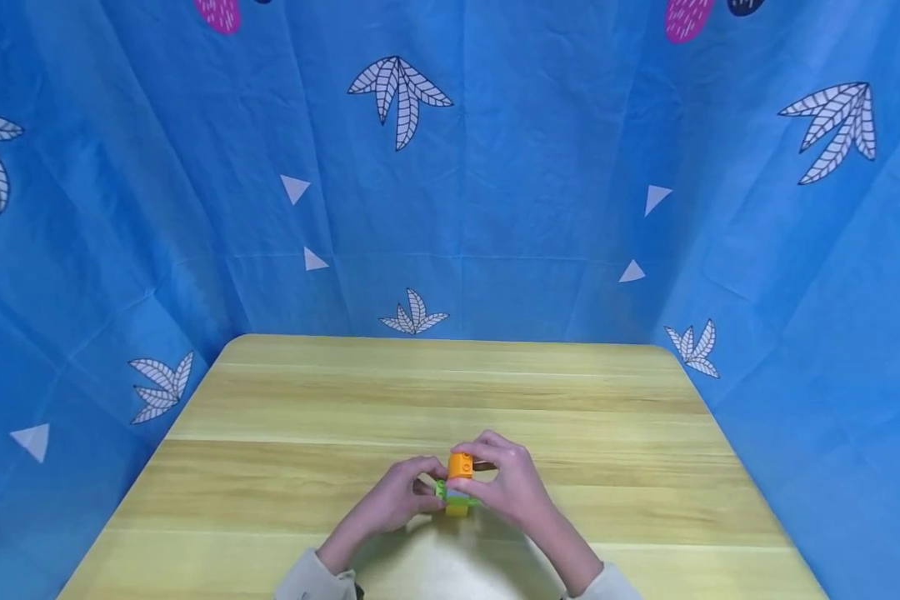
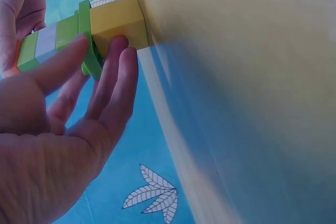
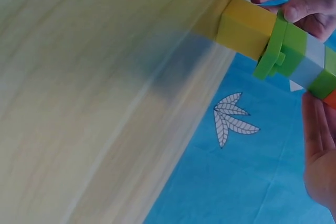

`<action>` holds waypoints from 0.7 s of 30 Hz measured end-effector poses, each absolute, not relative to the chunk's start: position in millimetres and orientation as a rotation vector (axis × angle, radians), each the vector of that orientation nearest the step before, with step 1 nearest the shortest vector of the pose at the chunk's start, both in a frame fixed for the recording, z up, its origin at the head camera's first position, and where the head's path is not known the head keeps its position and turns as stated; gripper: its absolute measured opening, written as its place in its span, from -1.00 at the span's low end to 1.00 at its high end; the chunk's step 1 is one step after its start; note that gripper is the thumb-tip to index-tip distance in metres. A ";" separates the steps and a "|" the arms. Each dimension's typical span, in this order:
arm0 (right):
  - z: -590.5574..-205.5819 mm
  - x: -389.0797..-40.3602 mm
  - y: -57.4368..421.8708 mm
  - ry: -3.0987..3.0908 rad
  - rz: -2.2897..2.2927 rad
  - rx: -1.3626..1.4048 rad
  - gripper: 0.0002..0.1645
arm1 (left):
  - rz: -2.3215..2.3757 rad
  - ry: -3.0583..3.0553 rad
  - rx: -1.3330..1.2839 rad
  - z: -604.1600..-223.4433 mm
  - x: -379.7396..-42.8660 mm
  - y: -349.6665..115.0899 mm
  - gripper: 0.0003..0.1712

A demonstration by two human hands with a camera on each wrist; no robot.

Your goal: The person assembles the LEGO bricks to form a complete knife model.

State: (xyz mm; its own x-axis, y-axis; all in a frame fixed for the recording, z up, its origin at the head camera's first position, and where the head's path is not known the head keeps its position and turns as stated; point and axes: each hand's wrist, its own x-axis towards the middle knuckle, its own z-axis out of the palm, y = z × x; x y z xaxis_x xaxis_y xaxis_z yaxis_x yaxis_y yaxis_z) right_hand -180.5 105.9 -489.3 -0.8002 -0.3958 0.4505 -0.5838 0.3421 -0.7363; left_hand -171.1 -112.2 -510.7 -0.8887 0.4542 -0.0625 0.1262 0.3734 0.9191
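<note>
A stack of toy building blocks stands upright near the middle of the table's front part. At its foot is a yellow block (image 3: 247,27), with a wider green plate (image 3: 272,51) on it. Above come a green block (image 2: 66,30), a pale bluish block (image 2: 46,43) and another green block (image 2: 28,52). My left hand (image 1: 401,498) holds the stack low down, thumb and fingers about the green plate and yellow block. At the top, my right hand (image 1: 513,477) pinches an orange block (image 1: 461,465) between thumb and fingers; it meets the upper green block.
The wooden table (image 1: 285,400) spreads out around both hands. A blue cloth (image 1: 532,167) with leaf and triangle prints hangs behind the table and along both sides.
</note>
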 end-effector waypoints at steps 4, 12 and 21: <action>-491.1 -181.0 107.6 -2.410 1.446 0.897 -0.55 | 1.508 2.341 0.501 -510.1 -171.0 -110.3 -0.69; -493.2 -182.1 106.5 -2.394 1.473 0.910 -0.56 | 1.508 2.340 0.499 -511.8 -172.1 -111.8 -0.70; -492.1 -180.2 106.5 -2.436 1.465 0.869 -0.53 | 1.508 2.342 0.507 -514.1 -173.3 -112.2 -0.69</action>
